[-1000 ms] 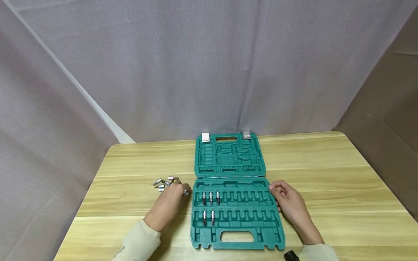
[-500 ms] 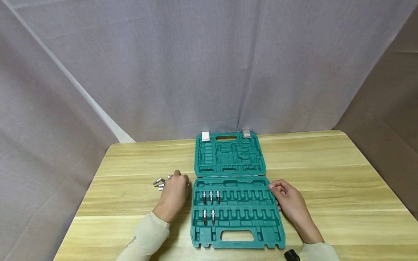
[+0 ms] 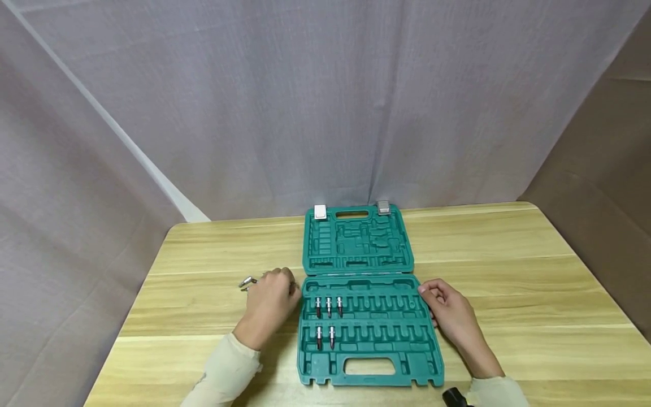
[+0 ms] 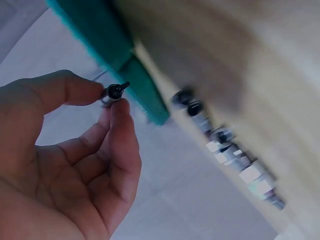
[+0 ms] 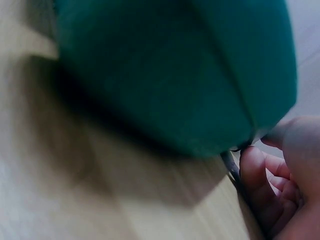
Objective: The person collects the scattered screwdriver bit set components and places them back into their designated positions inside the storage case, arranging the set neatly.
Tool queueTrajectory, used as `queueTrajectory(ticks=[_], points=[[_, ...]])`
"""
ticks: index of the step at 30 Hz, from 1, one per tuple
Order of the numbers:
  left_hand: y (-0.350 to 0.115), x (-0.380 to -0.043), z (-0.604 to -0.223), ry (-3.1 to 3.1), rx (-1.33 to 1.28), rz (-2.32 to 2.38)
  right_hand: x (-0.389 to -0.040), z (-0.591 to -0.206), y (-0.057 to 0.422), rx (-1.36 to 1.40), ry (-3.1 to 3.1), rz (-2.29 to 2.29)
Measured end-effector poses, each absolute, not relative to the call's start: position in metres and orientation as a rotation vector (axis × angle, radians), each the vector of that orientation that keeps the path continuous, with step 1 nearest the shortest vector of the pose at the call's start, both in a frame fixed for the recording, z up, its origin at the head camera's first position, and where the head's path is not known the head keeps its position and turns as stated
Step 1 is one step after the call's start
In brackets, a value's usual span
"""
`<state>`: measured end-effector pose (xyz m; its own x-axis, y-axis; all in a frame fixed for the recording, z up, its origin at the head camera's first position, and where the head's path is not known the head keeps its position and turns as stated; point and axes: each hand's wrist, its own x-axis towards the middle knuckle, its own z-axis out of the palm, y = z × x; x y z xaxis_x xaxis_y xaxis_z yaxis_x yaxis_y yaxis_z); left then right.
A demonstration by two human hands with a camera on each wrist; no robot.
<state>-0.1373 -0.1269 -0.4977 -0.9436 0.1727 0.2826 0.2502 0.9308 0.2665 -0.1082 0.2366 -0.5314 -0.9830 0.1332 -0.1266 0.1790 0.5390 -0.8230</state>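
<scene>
Between thumb and fingertips my left hand (image 3: 269, 302) pinches a small bit socket (image 4: 113, 94), silver with a dark tip, in the left wrist view. In the head view that hand is just left of the green tool case (image 3: 371, 355) and hides most of the loose bit sockets (image 3: 247, 282) on the table. The case lies unfolded, with several bit sockets (image 3: 328, 307) standing in the left slots of its two rows. At the case's right edge, my right hand (image 3: 452, 314) grips the rim between thumb and curled fingers; the right wrist view is blurred there.
The case lid (image 3: 358, 240), with two metal latches (image 3: 320, 212), lies flat toward the back of the wooden table (image 3: 513, 271). Grey cloth (image 3: 325, 102) hangs behind the table. A black object (image 3: 454, 397) is by the right sleeve.
My left hand has shifted slightly right over the loose bit sockets, toward the case's left edge. The right hand stays at the case rim. The sockets in the slots look the same.
</scene>
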Motion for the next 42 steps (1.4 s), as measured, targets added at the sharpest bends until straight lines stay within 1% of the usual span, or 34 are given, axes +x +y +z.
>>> queueTrajectory(ticks=[5, 12, 21, 29, 36, 42], points=[[-0.126, -0.132, -0.476, -2.771, -0.393, -0.632, -0.108, -0.531, 0.238, 0.279, 2.721, -1.456], [-0.119, -0.129, -0.461, -2.810, -0.437, -1.112, -0.107, -0.531, 0.236, 0.261, 2.735, -1.486], [-0.107, -0.131, -0.467, -2.863, -0.548, -1.482, -0.109, -0.531, 0.239, 0.299, 2.639, -1.572], [-0.105, -0.134, -0.476, -2.859, -0.545, -1.613, -0.111, -0.528, 0.239, 0.369, 2.456, -1.689], [-0.100, -0.138, -0.483, -2.863, -0.547, -1.762, -0.110, -0.518, 0.248, 0.272, 2.285, -1.752], [-0.094, -0.139, -0.484, -2.871, -0.541, -1.728, -0.106, -0.509, 0.256, 0.161, 2.223, -1.702]])
